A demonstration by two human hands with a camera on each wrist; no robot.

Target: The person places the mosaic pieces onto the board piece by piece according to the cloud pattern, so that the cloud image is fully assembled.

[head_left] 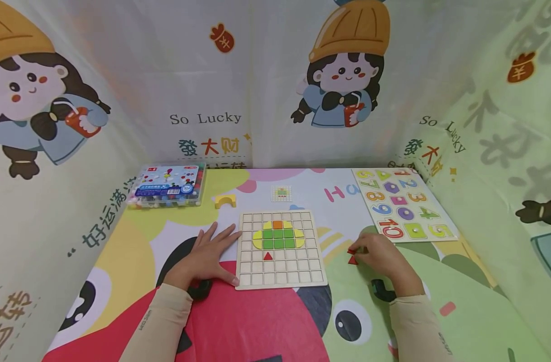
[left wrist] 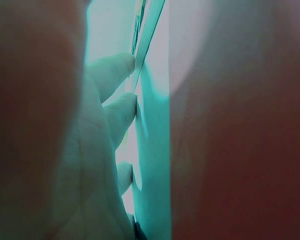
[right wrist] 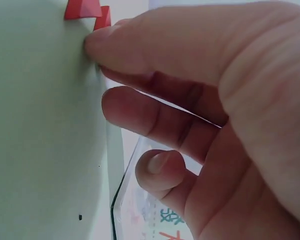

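A wooden grid board (head_left: 280,274) lies in the middle of the mat, with yellow, green and orange tiles forming a shape and one red triangle (head_left: 268,256) below them. My left hand (head_left: 212,254) rests flat on the mat, fingers straight against the board's left edge (left wrist: 140,75). To the right of the board, my right hand (head_left: 370,251) has curled fingers (right wrist: 97,42) that pinch a small red triangle (head_left: 350,250) (right wrist: 104,17) on the mat. A second red triangle (head_left: 352,260) (right wrist: 82,9) lies right beside it.
A clear box of coloured beads (head_left: 168,187) sits at the back left, with a yellow arch block (head_left: 225,201) and a small pattern card (head_left: 282,193) near it. A number puzzle board (head_left: 404,203) lies at the back right. Printed fabric walls enclose the table.
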